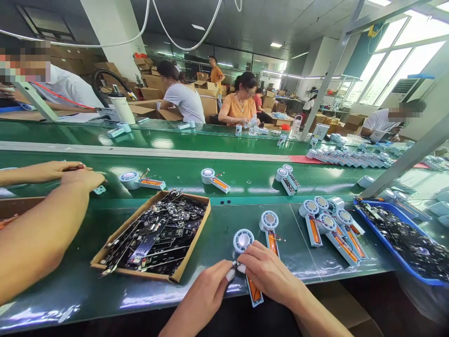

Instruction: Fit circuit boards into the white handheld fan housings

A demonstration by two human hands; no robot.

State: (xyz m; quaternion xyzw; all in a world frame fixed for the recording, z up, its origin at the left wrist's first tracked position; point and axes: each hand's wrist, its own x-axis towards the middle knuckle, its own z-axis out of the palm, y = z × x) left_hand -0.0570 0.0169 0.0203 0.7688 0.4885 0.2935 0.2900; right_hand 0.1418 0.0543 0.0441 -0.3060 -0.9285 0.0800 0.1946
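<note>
At the table's near edge, my left hand (209, 285) and my right hand (268, 274) meet with fingers pinched together. Between their fingertips shows a small dark part (235, 265), mostly covered; its kind is unclear. White covers sit on some fingertips. Directly under my hands lies a light-blue handheld fan housing (243, 240), its round head away from me and an orange battery in its open handle (255, 294). Just beyond my right hand rests a second fan housing (269, 220) with loose wires. Left of my hands, a cardboard tray (191, 260) holds many black circuit boards.
A cluster of fan housings (326, 222) lies to the right, beside a blue tray (389, 256) of dark boards. More housings (207, 176) sit on the green conveyor belt (175, 171). A co-worker's arms (52, 224) reach in from the left. A metal post (403, 161) slants at the right.
</note>
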